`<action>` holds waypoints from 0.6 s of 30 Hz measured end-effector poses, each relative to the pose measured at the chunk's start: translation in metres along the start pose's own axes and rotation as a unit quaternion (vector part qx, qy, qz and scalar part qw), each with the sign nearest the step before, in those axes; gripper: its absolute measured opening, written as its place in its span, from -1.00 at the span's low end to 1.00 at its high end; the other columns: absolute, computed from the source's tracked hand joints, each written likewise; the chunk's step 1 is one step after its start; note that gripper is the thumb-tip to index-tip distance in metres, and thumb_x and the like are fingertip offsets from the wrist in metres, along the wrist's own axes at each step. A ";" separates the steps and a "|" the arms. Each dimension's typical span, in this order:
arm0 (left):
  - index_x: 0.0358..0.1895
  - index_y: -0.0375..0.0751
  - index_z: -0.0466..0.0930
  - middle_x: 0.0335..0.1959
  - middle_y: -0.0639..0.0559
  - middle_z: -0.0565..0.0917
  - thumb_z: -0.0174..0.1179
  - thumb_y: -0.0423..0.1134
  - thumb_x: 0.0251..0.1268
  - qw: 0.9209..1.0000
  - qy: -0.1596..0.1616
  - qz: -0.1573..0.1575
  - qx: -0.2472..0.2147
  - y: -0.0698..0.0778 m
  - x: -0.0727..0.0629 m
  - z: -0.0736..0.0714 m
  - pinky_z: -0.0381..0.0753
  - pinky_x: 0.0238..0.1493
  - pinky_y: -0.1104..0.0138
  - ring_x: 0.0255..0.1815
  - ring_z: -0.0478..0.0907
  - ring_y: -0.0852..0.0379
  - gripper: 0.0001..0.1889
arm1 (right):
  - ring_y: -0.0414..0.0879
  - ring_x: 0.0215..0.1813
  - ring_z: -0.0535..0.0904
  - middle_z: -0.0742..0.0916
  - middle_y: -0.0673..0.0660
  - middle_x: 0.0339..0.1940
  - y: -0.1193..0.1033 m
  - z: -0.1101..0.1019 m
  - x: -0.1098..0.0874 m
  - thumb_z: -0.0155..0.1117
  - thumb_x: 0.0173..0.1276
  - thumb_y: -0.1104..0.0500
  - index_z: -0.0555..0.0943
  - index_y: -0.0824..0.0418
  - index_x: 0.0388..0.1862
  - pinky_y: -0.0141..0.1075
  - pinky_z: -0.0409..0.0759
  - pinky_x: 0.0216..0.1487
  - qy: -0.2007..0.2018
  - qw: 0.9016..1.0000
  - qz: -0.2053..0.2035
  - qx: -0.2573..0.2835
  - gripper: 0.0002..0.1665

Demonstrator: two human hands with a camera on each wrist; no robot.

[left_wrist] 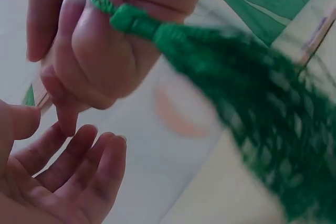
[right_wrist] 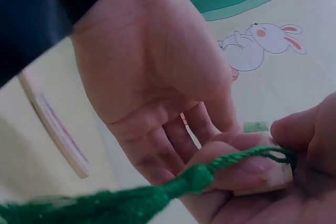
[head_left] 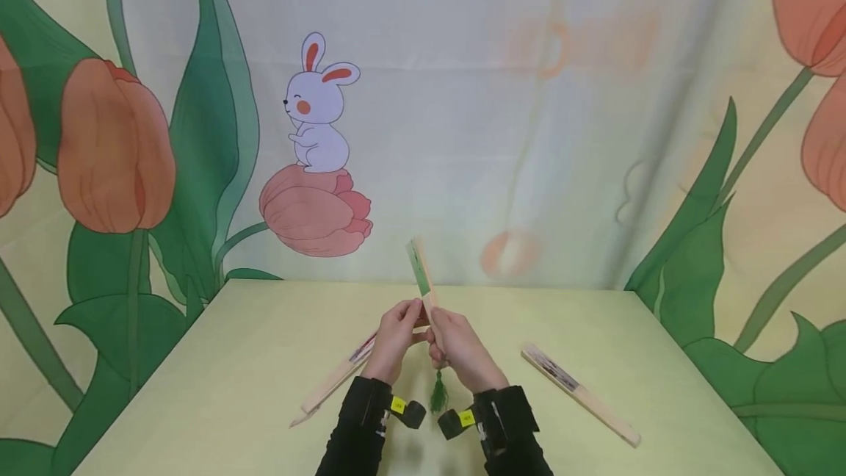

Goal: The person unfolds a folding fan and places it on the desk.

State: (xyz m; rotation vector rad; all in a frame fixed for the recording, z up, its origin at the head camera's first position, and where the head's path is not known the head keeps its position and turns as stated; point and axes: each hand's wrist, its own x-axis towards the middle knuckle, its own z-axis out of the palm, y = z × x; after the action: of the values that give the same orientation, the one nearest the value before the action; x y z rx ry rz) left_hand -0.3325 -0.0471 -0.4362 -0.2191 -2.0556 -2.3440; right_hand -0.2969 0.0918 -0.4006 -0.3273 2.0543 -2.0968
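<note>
A folded fan (head_left: 420, 270) with a green leaf and pale sticks points up and away in the head view. My right hand (head_left: 463, 347) grips its lower end with curled fingers. From the fan's end hangs a green tassel (head_left: 439, 392), large and blurred across both wrist views. The left hand (head_left: 394, 340) is beside the fan, its thumb at the fan's edge. In the left wrist view, the left fingers (left_wrist: 73, 156) are loosely bent and apart from the thumb, close to the right hand (left_wrist: 100, 51). Whether the left thumb presses the fan is hard to see.
On the pale yellow table (head_left: 264, 358), a second folded fan (head_left: 327, 388) lies to the left, partly behind the left hand. A third folded fan (head_left: 581, 395) lies slanted to the right. A curtain (head_left: 463, 131) with printed tulips and a rabbit hangs behind the table.
</note>
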 end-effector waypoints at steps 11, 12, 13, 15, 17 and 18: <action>0.21 -0.40 0.58 -0.02 -0.07 0.70 0.03 -0.11 0.69 1.000 0.001 -0.010 -0.013 0.010 -0.014 -0.002 0.66 0.05 0.23 0.03 0.62 0.07 -0.61 | -0.18 -0.58 0.54 0.68 0.01 -0.45 -0.001 0.004 -0.004 -0.08 0.74 0.00 0.59 0.44 0.12 -0.32 0.63 -0.44 -0.008 0.997 -0.016 -0.072 -0.48; 0.20 -0.39 0.59 -0.03 -0.06 0.71 0.05 -0.11 0.69 1.000 -0.001 -0.012 -0.015 0.010 -0.014 -0.002 0.65 0.04 0.24 0.02 0.62 0.08 -0.61 | -0.17 -0.56 0.55 0.69 0.03 -0.45 -0.001 0.004 -0.005 -0.07 0.74 -0.01 0.61 0.44 0.09 -0.32 0.63 -0.45 -0.007 0.997 -0.018 -0.078 -0.48; 0.20 -0.40 0.59 -0.04 -0.05 0.71 0.05 -0.10 0.68 1.000 -0.006 -0.008 -0.013 0.010 -0.015 -0.002 0.65 0.05 0.24 0.02 0.61 0.09 -0.61 | -0.17 -0.54 0.55 0.70 0.05 -0.45 -0.002 0.004 -0.006 -0.06 0.74 -0.02 0.62 0.44 0.07 -0.33 0.63 -0.46 -0.005 0.996 -0.020 -0.083 -0.47; 0.18 -0.38 0.61 -0.04 -0.03 0.71 0.07 -0.09 0.67 1.000 -0.013 -0.003 -0.013 0.009 -0.015 -0.002 0.63 0.06 0.23 0.02 0.62 0.10 -0.61 | -0.16 -0.50 0.57 0.72 0.10 -0.42 -0.003 0.001 -0.007 -0.04 0.73 -0.03 0.63 0.43 0.07 -0.33 0.63 -0.47 -0.002 0.996 -0.022 -0.090 -0.46; 0.17 -0.37 0.62 -0.04 -0.03 0.73 0.08 -0.09 0.66 1.000 -0.018 -0.001 -0.013 0.009 -0.015 -0.003 0.64 0.09 0.22 0.02 0.63 0.10 -0.62 | -0.15 -0.48 0.60 0.74 0.15 -0.39 -0.003 -0.002 -0.006 -0.04 0.72 -0.05 0.64 0.42 0.12 -0.33 0.63 -0.47 -0.004 0.996 -0.019 -0.089 -0.44; 0.16 -0.37 0.63 -0.03 -0.03 0.74 0.08 -0.10 0.66 1.000 -0.021 -0.003 -0.012 0.010 -0.015 -0.003 0.65 0.11 0.22 0.02 0.65 0.09 -0.63 | -0.15 -0.48 0.63 0.75 0.16 -0.38 -0.003 -0.005 -0.006 -0.02 0.72 -0.06 0.65 0.41 0.13 -0.34 0.62 -0.47 -0.005 0.996 -0.015 -0.087 -0.44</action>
State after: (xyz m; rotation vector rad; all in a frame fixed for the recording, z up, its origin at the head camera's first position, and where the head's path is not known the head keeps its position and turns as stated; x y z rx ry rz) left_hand -0.3170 -0.0526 -0.4290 -0.2650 -2.0497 -2.3878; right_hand -0.2926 0.0980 -0.3977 -0.3967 2.2446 -1.9327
